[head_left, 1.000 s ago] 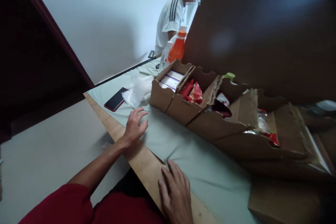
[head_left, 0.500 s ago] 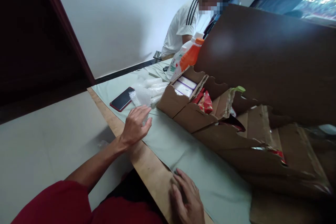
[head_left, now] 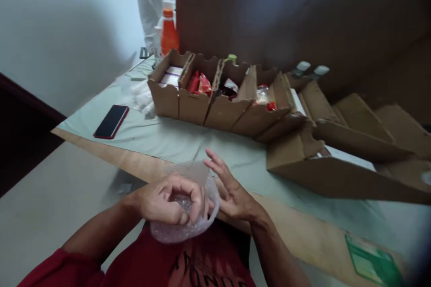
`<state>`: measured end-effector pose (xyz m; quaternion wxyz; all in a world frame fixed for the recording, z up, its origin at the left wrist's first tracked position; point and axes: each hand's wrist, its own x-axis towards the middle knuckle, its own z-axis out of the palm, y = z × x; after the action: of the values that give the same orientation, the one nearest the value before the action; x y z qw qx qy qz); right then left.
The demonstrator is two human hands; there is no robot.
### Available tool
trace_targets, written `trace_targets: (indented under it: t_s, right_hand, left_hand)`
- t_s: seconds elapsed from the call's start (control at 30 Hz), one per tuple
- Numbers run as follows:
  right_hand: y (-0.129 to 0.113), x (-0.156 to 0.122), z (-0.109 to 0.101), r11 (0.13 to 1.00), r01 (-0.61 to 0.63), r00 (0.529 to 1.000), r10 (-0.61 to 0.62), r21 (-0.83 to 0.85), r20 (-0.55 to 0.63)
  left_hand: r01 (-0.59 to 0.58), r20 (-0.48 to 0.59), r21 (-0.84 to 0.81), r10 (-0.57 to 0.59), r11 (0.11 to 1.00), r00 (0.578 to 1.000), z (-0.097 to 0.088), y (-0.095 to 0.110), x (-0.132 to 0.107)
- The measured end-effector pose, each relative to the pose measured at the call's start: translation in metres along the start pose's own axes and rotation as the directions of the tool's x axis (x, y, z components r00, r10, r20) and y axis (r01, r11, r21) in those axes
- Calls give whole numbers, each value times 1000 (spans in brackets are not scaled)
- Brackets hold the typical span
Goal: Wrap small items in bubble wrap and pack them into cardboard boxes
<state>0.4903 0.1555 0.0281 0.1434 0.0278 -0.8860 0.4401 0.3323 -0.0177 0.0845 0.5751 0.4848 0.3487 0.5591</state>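
Clear plastic film (head_left: pixel 173 233) bunches up in front of your chest, just on your side of the table edge, its near part hanging over your dark red shirt (head_left: pixel 141 262). Your left hand (head_left: pixel 177 202) is clamped on it, the fingers curled well in and the thumb lying along the near side. Your right hand (head_left: pixel 232 193) is beside the film's rim with its fingers spread apart, the upper ones pointing away from you; blur makes it hard to say whether the lower fingertips touch the film.

Beyond your hands lies a pale green cloth (head_left: pixel 188 141), with a strip of bare wooden board (head_left: pixel 107 152) running along its near side. You have a phone (head_left: pixel 112 122) lying flat to the left, dark screen upward, and more clear wrapping (head_left: pixel 144 98) between it and the cardboard bins (head_left: pixel 191 108). Those bins stand side by side in a slanting row; the leftmost holds white packs (head_left: pixel 170 78), and the next holds red packets (head_left: pixel 204 84). An orange bottle (head_left: pixel 169 36) stands behind the row's left end. Near your right forearm, a green packet (head_left: pixel 373 260) lies by the board's edge. Past the bottle, you can see part of another person (head_left: pixel 150 0) in a white top with dark shoulder stripes.
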Motion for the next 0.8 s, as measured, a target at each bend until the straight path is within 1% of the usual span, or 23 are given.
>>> trace_targets:
  t_s: [0.03,0.07,0.13,0.17,0.23,0.3,0.37,0.4,0.47,0.53,0.57,0.63,0.67,0.7,0.73,0.8]
  right_hand:
    - [-6,-5,-4,1000,11,998,-12,19,61]
    - [-11,-10,-6,999,18,993,-22,32,119]
    - [-13,-19,-11,998,14,973,-26,56,230]
    - [-12,-26,-14,997,-9,963,-12,76,268]
    - [-5,-45,-25,985,-111,954,67,136,293]
    - [-1,-73,-43,948,-253,944,197,195,266]
    - [0,-103,-67,900,-381,919,345,210,191]
    - [-1,-117,-79,879,-434,900,413,198,140]
    - [-1,-135,-101,838,-526,848,530,146,11]
    - [8,-140,-114,801,-593,792,598,76,-123]
    - [17,-138,-117,786,-618,767,612,38,-190]
    - [38,-133,-114,741,-669,716,619,-63,-323]
    - [50,-132,-109,706,-696,690,608,-131,-393]
    - [60,-133,-104,663,-723,665,591,-195,-457]
    - [68,-137,-98,613,-748,641,566,-256,-518]
    - [77,-149,-86,511,-782,606,484,-359,-632]
  left_hand:
    - [67,76,-14,-66,998,995,4,2,8]
    - [121,128,-23,-117,992,985,9,3,15]
    - [187,172,-47,-176,981,969,18,6,28]
    - [202,176,-61,-188,978,966,21,7,32]
    - [190,143,-67,-179,980,973,22,11,35]
    - [170,55,2,-170,985,984,11,17,31]
    - [188,-100,124,-177,974,979,-7,22,27]
    - [219,-190,189,-183,957,965,-18,23,27]
    - [303,-342,283,-199,910,918,-38,20,32]
    - [365,-442,325,-201,872,874,-55,7,46]
    - [385,-471,344,-197,857,860,-63,-2,53]
    - [428,-509,407,-189,807,840,-79,-26,67]
    - [459,-528,464,-180,757,830,-86,-38,71]
    - [491,-549,540,-156,684,821,-93,-50,72]
    - [520,-574,623,-110,584,811,-98,-60,71]
    - [543,-595,769,65,339,801,-102,-75,64]
